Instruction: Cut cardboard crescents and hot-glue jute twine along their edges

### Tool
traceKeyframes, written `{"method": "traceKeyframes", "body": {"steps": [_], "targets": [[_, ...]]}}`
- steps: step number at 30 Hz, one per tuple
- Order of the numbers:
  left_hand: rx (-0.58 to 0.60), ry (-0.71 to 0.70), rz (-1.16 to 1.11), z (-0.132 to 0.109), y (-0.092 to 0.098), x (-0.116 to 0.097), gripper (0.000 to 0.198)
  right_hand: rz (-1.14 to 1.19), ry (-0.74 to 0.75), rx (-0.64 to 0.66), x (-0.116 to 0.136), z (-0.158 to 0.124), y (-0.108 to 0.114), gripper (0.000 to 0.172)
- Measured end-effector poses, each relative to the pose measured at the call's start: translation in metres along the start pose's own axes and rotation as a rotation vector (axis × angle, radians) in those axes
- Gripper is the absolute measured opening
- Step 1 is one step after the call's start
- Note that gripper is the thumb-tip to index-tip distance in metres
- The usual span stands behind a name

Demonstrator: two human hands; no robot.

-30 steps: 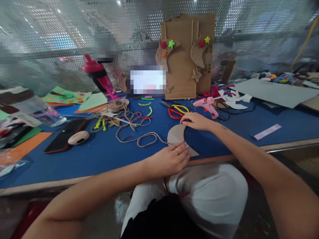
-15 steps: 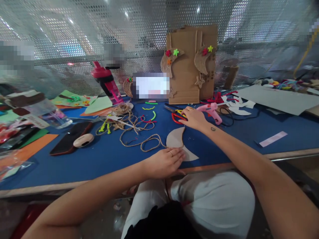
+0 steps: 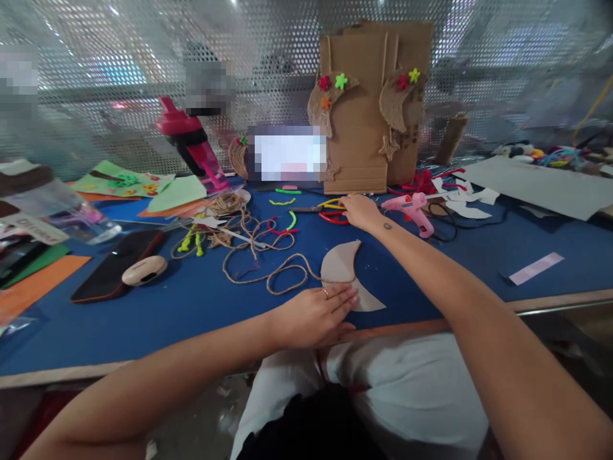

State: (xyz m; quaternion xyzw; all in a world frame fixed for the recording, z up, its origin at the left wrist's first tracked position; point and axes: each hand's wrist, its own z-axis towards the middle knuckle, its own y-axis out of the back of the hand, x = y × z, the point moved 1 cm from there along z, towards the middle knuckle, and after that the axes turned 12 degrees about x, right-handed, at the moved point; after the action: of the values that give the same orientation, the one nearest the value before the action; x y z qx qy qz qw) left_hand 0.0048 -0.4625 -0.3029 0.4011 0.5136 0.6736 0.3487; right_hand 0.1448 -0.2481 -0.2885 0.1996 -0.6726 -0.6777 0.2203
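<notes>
A crescent of beige card [image 3: 340, 267] lies flat on the blue tabletop [image 3: 143, 332], in front of me. My left hand [image 3: 313, 316] rests flat against its lower edge, fingers extended and not gripping it. My right hand [image 3: 361, 213] is farther forward, fingertips closed on the handles of scissors [image 3: 332, 218] with yellow and red grips. A length of jute twine [image 3: 287, 280] runs up to the crescent's left side. A pink hot glue gun [image 3: 412, 207] lies just right of my right hand, apart from it.
A cardboard panel [image 3: 354, 128] with crescents and small flowers stands at the back. To the left lie a phone [image 3: 115, 275], a white oval object [image 3: 143, 270] and a pink bottle [image 3: 189, 137]. A grey sheet [image 3: 536, 185] covers the right side.
My right hand has moved left and back onto the scissors handles, and the scissors now point more to the left. My left hand has slid slightly down the crescent's edge.
</notes>
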Motion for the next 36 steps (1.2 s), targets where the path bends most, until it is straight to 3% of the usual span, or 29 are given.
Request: {"method": "traceKeyframes", "body": {"steps": [4,9,13,16,21,26,30,33,36], "targets": [[0.074,0.046,-0.031,0.000,0.001,0.004,0.039,0.092,0.087,-0.102,-0.001,-0.007,0.010,0.024],[0.133,0.073,-0.013,0.004,0.001,0.011,0.037,0.215,0.260,-0.146,-0.005,-0.037,0.022,0.021],[0.086,0.043,0.055,0.007,0.001,0.020,0.036,0.291,0.398,-0.114,-0.007,-0.059,0.014,0.017],[0.120,0.035,0.071,0.008,0.005,0.027,0.034,0.319,0.462,-0.105,-0.009,-0.067,0.006,0.017],[0.165,0.066,0.105,0.010,0.009,0.030,0.033,0.315,0.520,-0.089,-0.014,-0.073,-0.001,0.017],[0.118,0.086,0.145,0.014,0.010,0.030,0.030,0.262,0.516,-0.076,-0.017,-0.077,-0.001,0.018],[0.042,0.021,0.145,0.017,0.016,0.032,0.021,0.229,0.504,-0.056,-0.014,-0.079,0.000,0.017],[-0.022,0.149,0.080,0.018,0.019,0.039,0.021,0.222,0.485,-0.049,-0.013,-0.078,0.000,0.014],[0.046,0.347,-0.010,0.018,0.013,0.049,0.025,0.221,0.481,-0.043,-0.013,-0.077,-0.001,0.013]]}}
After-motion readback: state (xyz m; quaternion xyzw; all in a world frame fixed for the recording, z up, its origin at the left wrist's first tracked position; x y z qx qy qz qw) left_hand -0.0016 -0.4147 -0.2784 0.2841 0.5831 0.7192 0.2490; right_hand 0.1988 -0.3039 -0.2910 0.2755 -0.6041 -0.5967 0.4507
